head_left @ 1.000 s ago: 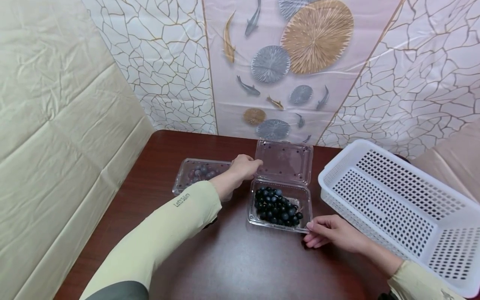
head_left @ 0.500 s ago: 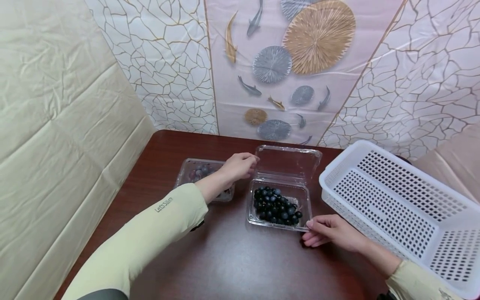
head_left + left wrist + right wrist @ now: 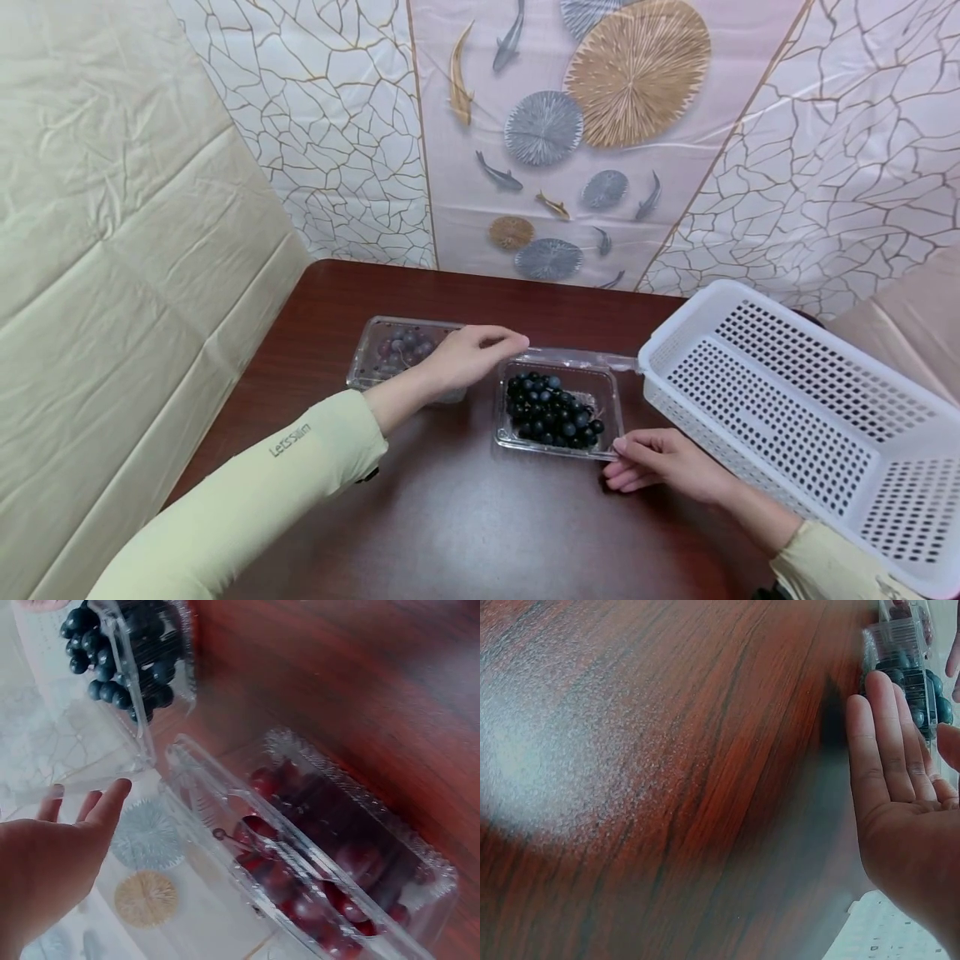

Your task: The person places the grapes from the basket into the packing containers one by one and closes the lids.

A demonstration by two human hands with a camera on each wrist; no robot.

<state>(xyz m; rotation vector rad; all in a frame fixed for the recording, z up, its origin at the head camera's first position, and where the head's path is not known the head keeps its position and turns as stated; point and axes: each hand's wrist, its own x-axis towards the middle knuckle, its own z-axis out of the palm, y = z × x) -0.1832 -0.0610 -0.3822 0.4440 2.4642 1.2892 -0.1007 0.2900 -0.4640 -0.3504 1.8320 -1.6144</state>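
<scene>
A clear plastic clamshell container (image 3: 555,452) holds a bunch of dark grapes (image 3: 551,410). Its hinged lid (image 3: 581,358) stands raised at the back, seen nearly edge-on in the head view. My left hand (image 3: 468,358) pinches the lid's left edge; fingertips (image 3: 120,787) show right at that edge in the left wrist view. At the front right corner my right hand (image 3: 671,467) grips the container's rim, thumb on top. Three outstretched fingers (image 3: 889,742) show beside the container in the right wrist view.
Left of it sits a closed clear container (image 3: 363,367) with reddish grapes (image 3: 281,889), partly behind my left hand. A white perforated basket (image 3: 757,417) stands at the right, close to the raised lid. Patterned cloth (image 3: 551,167) hangs behind the brown table (image 3: 480,533).
The lid has swung from lying back to raised, with my left hand moving slightly nearer along its edge. My right hand has stayed at the corner.
</scene>
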